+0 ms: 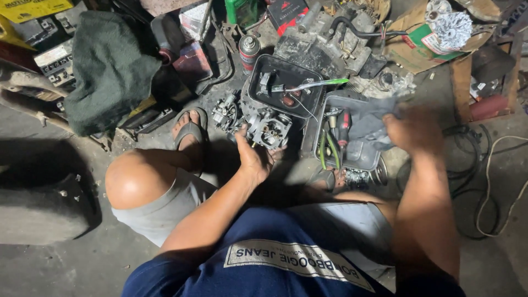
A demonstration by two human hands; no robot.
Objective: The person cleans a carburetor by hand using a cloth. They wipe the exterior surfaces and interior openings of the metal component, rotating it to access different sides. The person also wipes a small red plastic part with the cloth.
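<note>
The person squats on the floor (66, 264), and the left hand (254, 157) grips a carburetor (268, 127) from below, the fingers closed around its lower edge. The carburetor is gray metal with round openings on top. It is held just in front of a black tray (258, 74), and it overlaps the near rim of this tray.

The right hand (413, 130) is blurred. It is closed on a gray rag (373, 122), to the right of the carburetor. The rag lies over the far right part of a gray tray (363, 157), which stands just right of the carburetor. In this gray tray, a screwdriver (344, 125) with a red and black handle lies near the left wall, beside green and yellow pieces which I cannot identify.

Inside the black tray, behind the carburetor, there are small parts and a thin green tool (322, 83) which reaches over its right rim. A spray can (249, 52) stands behind the carburetor, at the far left corner of the black tray. A foot in a sandal (190, 129) rests on the floor left of the carburetor, and a dark green cloth (107, 69) lies farther left.
</note>
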